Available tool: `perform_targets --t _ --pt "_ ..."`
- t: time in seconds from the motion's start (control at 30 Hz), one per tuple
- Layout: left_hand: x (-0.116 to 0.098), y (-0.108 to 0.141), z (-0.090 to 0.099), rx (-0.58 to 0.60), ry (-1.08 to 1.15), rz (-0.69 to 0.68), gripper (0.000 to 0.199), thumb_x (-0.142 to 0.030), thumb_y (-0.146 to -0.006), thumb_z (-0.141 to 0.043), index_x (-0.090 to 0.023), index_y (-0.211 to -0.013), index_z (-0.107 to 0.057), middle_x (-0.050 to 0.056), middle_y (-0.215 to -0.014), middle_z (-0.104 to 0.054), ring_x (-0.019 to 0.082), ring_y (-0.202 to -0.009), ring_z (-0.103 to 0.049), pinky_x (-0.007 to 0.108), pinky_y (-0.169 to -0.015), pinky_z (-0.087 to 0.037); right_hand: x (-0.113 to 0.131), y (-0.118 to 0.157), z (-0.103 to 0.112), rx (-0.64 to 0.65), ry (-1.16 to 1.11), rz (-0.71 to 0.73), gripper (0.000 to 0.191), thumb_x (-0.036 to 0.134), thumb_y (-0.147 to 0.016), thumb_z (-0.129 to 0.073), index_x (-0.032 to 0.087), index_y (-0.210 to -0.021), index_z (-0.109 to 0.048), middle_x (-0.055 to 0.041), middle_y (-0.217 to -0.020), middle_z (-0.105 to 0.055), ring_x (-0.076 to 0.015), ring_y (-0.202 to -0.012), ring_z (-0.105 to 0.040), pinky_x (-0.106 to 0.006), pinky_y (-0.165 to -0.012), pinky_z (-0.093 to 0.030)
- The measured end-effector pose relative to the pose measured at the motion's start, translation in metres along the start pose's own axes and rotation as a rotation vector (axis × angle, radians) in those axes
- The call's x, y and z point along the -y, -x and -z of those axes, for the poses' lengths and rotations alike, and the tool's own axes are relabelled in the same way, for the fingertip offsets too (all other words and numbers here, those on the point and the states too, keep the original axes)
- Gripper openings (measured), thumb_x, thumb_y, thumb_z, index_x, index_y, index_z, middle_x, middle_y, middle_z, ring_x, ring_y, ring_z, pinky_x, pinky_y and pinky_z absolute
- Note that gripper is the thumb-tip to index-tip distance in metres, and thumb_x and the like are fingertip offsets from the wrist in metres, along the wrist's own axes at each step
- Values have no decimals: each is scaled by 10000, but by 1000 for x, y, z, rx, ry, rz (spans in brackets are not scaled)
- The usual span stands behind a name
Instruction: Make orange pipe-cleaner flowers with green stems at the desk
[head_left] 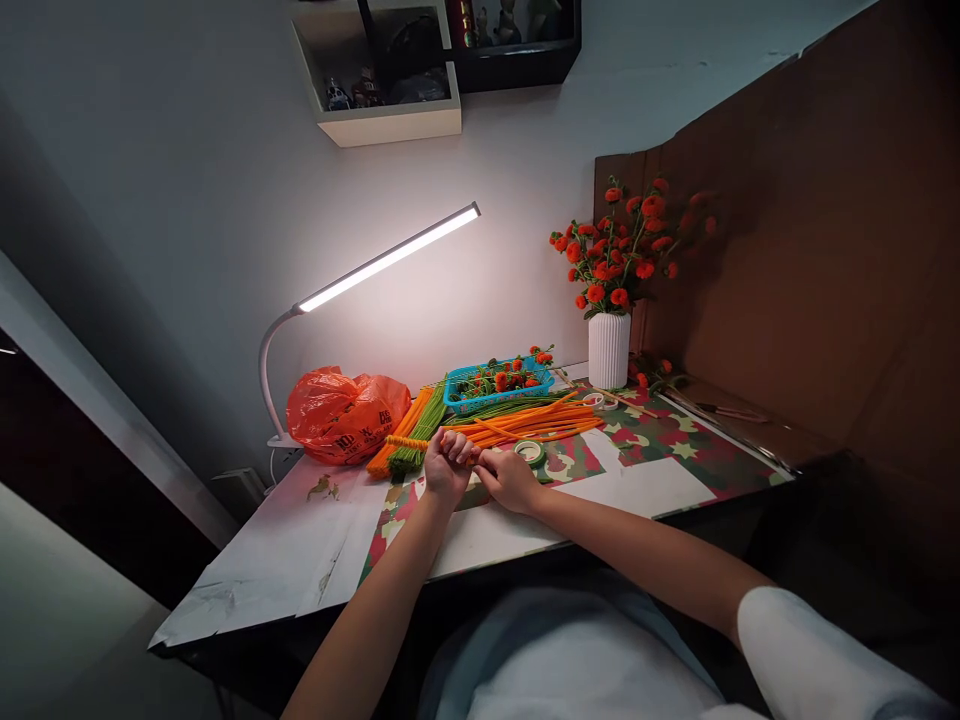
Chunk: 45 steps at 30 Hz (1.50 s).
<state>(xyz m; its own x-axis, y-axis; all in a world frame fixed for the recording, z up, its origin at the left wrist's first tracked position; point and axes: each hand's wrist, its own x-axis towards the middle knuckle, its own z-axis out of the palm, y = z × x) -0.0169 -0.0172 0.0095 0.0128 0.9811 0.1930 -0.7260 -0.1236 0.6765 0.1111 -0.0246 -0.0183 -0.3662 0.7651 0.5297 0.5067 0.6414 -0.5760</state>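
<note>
My left hand (448, 466) is closed around an orange pipe cleaner (409, 442), whose coiled, ridged end sticks out to the left of the fist. Close beside it, my right hand (510, 480) is pinched shut, with a bit of orange showing between the two hands. What lies inside the fingers is mostly hidden. Just behind the hands, loose orange pipe cleaners (555, 420) spread across the table. A roll of green tape (531, 453) sits right by my right hand. To the left lies a bundle of green pipe cleaners (429, 425) alongside more orange ones (381, 463).
A blue basket (457, 403) holds orange flowers with green stems. Behind stands a white ribbed vase (609, 350) of orange flowers (619, 240). An orange plastic bag (341, 410) rests near a lit lamp (390, 258). Cardboard (795, 260) walls the right side; shelves (390, 125) hang above.
</note>
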Motion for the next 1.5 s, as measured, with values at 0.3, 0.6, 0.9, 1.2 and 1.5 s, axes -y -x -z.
perform_targets --t 0.3,0.6,0.9,1.2,1.5 --pt "11 -7 1 -170 -194 97 236 -241 -614 -788 -152 -740 -608 -3 -711 -623 95 -635 -578 203 -568 -437 -6 -3 2 -96 -178 -78 174 229 -880 -495 177 -733 -574 12 -602 -591 -120 -549 -507 -220 -549 -310" --pt "17 -6 11 -34 -589 -14 369 -376 -535 -848 -128 -771 -708 59 -762 -694 153 -683 -615 256 -643 -469 -13 -6 4 -200 -202 -131 208 227 -868 -486 188 -674 -550 17 -539 -560 -132 -530 -507 -230 -538 -335" --pt "17 -12 13 -91 -495 -30 402 -392 -581 -816 -134 -862 -691 49 -766 -678 134 -655 -605 231 -585 -444 -12 -4 4 -101 -184 -118 212 230 -867 -498 185 -679 -585 26 -524 -547 -119 -513 -483 -222 -528 -317" --pt "17 -10 14 -83 -667 -105 335 -420 -587 -806 -127 -655 -659 -24 -518 -527 61 -440 -400 204 -431 -289 -13 -6 6 -163 -214 -160 218 216 -870 -481 187 -676 -576 25 -510 -534 -130 -516 -490 -232 -545 -334" --pt "14 -7 13 -18 -777 -67 353 -451 -553 -812 -136 -591 -657 -6 -513 -545 82 -462 -433 211 -452 -322 -16 -5 3 -187 -199 -159 257 247 -872 -493 191 -625 -531 19 -499 -532 -129 -506 -482 -234 -528 -321"
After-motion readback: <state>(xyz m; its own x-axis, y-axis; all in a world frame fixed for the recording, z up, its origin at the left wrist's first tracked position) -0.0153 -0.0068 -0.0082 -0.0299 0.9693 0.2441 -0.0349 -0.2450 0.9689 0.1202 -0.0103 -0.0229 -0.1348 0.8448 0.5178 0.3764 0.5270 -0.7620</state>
